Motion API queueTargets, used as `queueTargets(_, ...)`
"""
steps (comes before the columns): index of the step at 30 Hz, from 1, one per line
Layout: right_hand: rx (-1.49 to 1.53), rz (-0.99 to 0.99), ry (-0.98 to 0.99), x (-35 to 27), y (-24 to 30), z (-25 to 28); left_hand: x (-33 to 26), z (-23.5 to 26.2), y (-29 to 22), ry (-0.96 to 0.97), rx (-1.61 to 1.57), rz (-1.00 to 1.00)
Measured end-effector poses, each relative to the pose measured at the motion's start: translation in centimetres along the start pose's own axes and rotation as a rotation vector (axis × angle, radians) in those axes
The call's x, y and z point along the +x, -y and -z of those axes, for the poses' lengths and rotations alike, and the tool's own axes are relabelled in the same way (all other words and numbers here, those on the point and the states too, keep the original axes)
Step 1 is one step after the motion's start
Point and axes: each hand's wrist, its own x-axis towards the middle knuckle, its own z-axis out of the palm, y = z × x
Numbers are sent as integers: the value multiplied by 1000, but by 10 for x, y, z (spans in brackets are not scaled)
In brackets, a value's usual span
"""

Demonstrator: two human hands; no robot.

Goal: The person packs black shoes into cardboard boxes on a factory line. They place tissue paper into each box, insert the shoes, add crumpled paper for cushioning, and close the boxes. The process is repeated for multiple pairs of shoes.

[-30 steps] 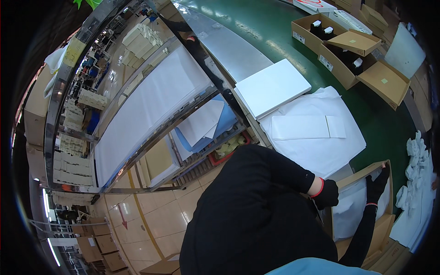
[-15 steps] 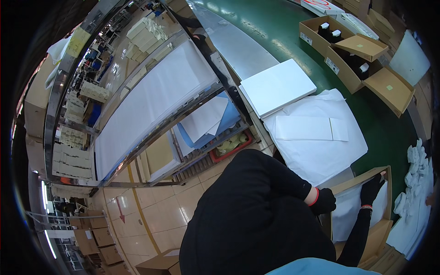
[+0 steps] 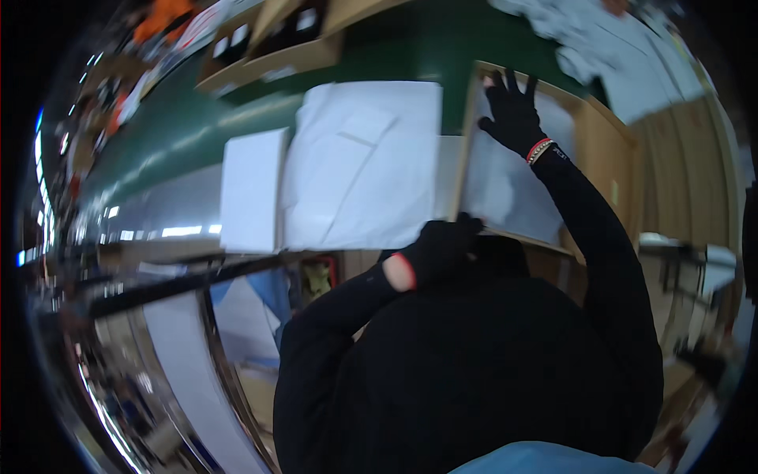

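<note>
One unclosed box (image 3: 467, 134) is already holding white sheeting (image 3: 505, 186), right hand (image 3: 512, 112) splaying free fingers over it, left hand (image 3: 444, 248) curling alongside, grip indeterminable.

No text was readable; blur throughout. A pale label (image 3: 279, 73) sat on the side of a cardboard box (image 3: 328, 57), upper left of the frame, print smeared. Second label (image 3: 226, 88), just left of it, also smeared. White package (image 3: 207, 25) near the upper left edge carried red print, illegible. Green sticker (image 3: 614, 191) on the open box lid (image 3: 624, 154), right of the frame: any writing too small. Light mark (image 3: 560, 152) on the black right sleeve (image 3: 604, 217), upper right: unreadable.
</note>
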Motion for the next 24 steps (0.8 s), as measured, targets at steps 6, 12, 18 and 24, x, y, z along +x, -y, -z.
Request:
queueTargets(6, -44, -564, -518, -177, -221, -85, 17, 45, -23, -15, -355, 175)
queueTargets(12, 313, -1002, 332, -419, -326, -165, 34, 21, 12, -265, -680, 299)
queueTargets(18, 493, -575, 207, -457, -354, -102, 48, 18, 24, -241, -774, 339)
queueTargets(24, 796, -637, -304, -330, -264, 103, 42, 27, 54, -129, -1191, 454)
